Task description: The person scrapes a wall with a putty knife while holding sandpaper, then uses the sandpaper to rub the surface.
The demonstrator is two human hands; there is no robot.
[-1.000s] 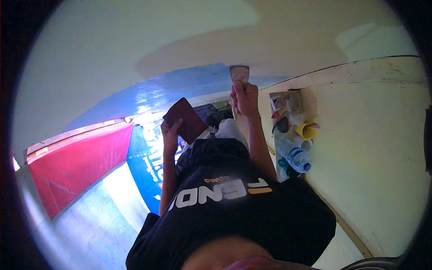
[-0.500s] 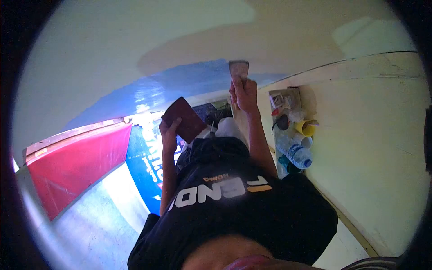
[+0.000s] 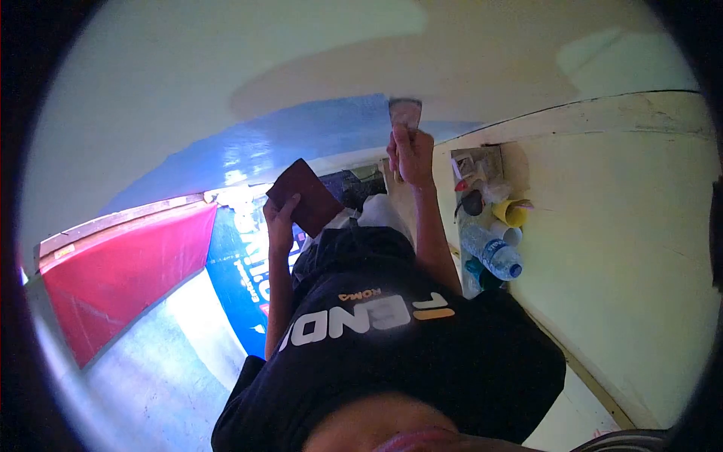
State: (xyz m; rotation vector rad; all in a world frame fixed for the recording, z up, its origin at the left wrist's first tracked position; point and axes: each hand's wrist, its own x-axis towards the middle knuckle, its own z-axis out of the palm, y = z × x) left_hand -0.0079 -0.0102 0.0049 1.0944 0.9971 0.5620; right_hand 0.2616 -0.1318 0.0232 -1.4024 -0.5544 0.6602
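Note:
My right hand (image 3: 414, 154) is closed around the handle of a putty knife (image 3: 405, 112), whose wide blade points up at the pale wall (image 3: 316, 68), beside a blue patch (image 3: 263, 139). Whether the blade touches the wall I cannot tell. Lower and to the left, my left hand (image 3: 280, 218) grips a flat dark red-brown sheet (image 3: 305, 197) by its left edge, thumb on top. The sheet is tilted in front of my waist.
On the right, a narrow shelf (image 3: 493, 160) bears a plastic bottle (image 3: 501, 258), a yellow cup (image 3: 512, 213) and other small items against a cream wall (image 3: 617, 248). Red sheeting (image 3: 128, 275) and a blue banner (image 3: 237, 279) hang at the left.
My right hand and the putty knife have shifted slightly to the right. The sheet in my left hand has moved a little up and left with the hand.

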